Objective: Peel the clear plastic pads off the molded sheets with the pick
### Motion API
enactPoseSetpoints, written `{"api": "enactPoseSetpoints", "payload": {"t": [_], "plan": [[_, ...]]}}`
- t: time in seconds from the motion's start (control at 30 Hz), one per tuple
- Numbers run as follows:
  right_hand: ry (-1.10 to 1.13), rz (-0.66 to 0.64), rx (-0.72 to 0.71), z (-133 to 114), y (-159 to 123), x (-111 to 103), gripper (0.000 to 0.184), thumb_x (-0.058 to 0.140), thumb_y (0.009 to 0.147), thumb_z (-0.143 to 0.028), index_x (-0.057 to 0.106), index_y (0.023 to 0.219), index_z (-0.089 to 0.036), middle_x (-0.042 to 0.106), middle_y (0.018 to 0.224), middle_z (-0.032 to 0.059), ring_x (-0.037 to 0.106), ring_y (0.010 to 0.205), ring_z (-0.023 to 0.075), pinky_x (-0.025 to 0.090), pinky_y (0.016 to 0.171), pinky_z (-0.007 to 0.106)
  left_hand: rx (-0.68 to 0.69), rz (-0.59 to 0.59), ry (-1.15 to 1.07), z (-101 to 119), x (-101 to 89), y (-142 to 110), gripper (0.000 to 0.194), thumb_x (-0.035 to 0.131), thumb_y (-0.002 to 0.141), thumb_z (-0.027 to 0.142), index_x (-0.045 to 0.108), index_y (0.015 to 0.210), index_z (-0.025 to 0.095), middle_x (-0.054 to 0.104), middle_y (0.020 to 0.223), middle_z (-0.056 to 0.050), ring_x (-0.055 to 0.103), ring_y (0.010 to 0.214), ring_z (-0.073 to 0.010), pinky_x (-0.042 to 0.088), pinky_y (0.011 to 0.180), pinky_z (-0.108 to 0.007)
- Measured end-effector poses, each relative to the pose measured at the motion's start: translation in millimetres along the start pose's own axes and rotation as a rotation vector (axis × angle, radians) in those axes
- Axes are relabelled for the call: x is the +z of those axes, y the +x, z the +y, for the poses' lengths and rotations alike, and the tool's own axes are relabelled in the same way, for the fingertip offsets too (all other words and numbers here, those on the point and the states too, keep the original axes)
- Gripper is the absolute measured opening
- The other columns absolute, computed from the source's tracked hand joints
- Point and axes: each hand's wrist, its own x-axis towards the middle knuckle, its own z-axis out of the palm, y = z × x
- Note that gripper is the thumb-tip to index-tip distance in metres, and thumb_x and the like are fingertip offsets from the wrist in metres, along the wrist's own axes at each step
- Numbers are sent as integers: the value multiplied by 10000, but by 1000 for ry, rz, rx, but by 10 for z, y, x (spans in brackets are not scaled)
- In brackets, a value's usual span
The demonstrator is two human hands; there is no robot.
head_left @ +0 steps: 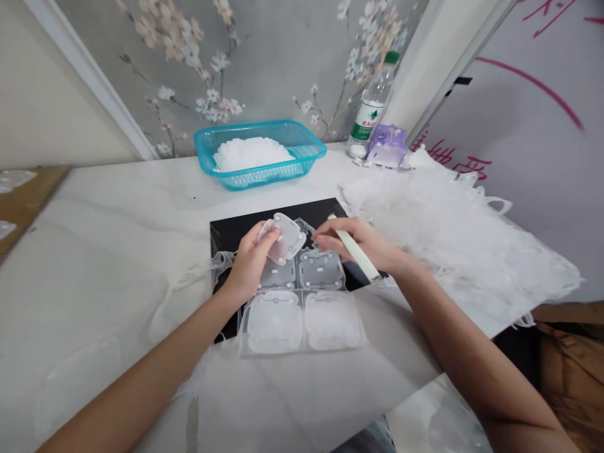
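My left hand (248,264) pinches a translucent moulded plastic piece (289,239), which has rounded corners and small round bumps, and tilts it above a black mat (236,229). My right hand (370,242) is just to the right, fingers curled, with a slim cream-coloured stick-like tool (357,250) held across the palm. Its tip is too small to make out. Below both hands lies a clear plastic sheet of joined moulded pieces (275,322), partly on the mat and partly over the white table. My left hand hides part of it.
A blue basket (221,179) at the back holds a stack of white pieces (255,153). A big heap of translucent plastic scraps (453,233) spreads on the right. Behind it stand a green-capped bottle (370,113) and a purple packet (389,141). Loose scraps (182,283) lie left.
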Motion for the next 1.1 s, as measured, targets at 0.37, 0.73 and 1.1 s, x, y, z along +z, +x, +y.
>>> {"api": "enactPoseSetpoints", "payload": {"t": [0.37, 0.73, 1.1], "plan": [[128, -65, -28, 69, -7, 84, 229, 542, 845, -369, 654, 860, -169, 636, 728, 11, 483, 538, 79, 384, 493, 205, 31, -200, 162, 20, -37, -77, 193, 669, 722, 337, 573, 723, 170, 489, 633, 43, 435, 570, -87, 324, 519, -188], [-300, 830, 201, 208, -62, -410, 148, 638, 724, -288, 548, 661, -190, 483, 568, -21, 418, 524, 119, 332, 542, 274, 74, -190, 330, 33, 25, -95, 266, 614, 767, 366, 628, 949, 172, 643, 810, -30, 587, 728, -141, 448, 614, -233], [27, 898, 11, 123, -69, -316, 519, 226, 924, -586, 556, 1066, -212, 480, 557, -21, 330, 389, 99, 292, 415, 263, 523, -505, 1328, 26, 109, -312, 518, 556, 790, 572, 620, 1157, 212, 616, 1233, -43, 526, 1157, -251, 482, 853, -354]]}}
